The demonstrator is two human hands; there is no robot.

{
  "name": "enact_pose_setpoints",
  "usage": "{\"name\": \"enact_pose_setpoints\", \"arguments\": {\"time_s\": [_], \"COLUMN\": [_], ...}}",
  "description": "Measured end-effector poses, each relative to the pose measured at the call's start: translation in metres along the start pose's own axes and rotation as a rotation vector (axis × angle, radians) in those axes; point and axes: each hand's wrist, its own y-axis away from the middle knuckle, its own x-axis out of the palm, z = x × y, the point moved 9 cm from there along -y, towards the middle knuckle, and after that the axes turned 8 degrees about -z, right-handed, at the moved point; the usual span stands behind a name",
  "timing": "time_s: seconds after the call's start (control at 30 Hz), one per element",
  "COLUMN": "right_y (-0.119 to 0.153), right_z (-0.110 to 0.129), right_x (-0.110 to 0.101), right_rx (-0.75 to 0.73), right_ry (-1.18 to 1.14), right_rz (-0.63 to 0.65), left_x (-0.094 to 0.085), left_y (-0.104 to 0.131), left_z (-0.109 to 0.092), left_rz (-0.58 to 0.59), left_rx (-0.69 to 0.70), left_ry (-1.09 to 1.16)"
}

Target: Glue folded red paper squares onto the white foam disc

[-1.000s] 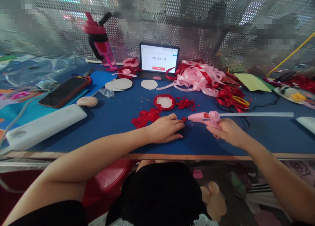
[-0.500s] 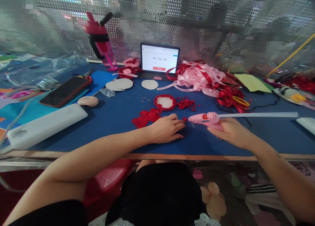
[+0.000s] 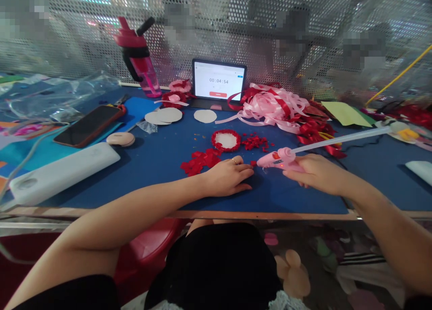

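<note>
My right hand (image 3: pixel 315 171) is wrapped round the handle of a pink hot glue gun (image 3: pixel 276 159). A long clear glue stick (image 3: pixel 340 140) juts from its back, slanting up to the right. The nozzle points left, close to a small red ribbon piece (image 3: pixel 254 163). My left hand (image 3: pixel 229 176) rests low over the table, its fingertips closed on that piece. Beside it lies a pile of red ribbon pieces (image 3: pixel 200 161). Just beyond sits a white disc with a red ribbon border (image 3: pixel 226 140), next to a heap of small folded red pieces (image 3: pixel 254 142).
White paper discs (image 3: pixel 205 116) lie before a tablet (image 3: pixel 219 80) with a timer. Pink and red ribbons (image 3: pixel 273 105) are heaped at the back right. A pink bottle (image 3: pixel 141 60), a phone (image 3: pixel 89 125) and a long white case (image 3: pixel 65 172) stand or lie on the left.
My right hand has tilted the glue gun: its glue stick now slants upward instead of lying nearly level, and the nozzle dips slightly leftward. My left hand has stayed put.
</note>
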Motion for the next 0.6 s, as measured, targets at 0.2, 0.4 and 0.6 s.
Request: {"name": "enact_pose_setpoints", "arguments": {"time_s": [0.2, 0.4, 0.6], "right_y": [-0.014, -0.031, -0.033], "right_z": [-0.008, 0.003, 0.009], "right_x": [0.005, -0.002, -0.007], "right_rx": [0.11, 0.106, 0.086], "right_ry": [-0.106, -0.086, -0.026], "right_rz": [0.169, 0.319, 0.347], "left_x": [-0.001, 0.0, 0.0], "left_y": [0.001, 0.001, 0.002], "left_z": [0.001, 0.001, 0.001], "left_rz": [0.007, 0.002, -0.026], "left_rx": [-0.012, -0.018, -0.009], "left_ry": [0.017, 0.019, 0.005]}}
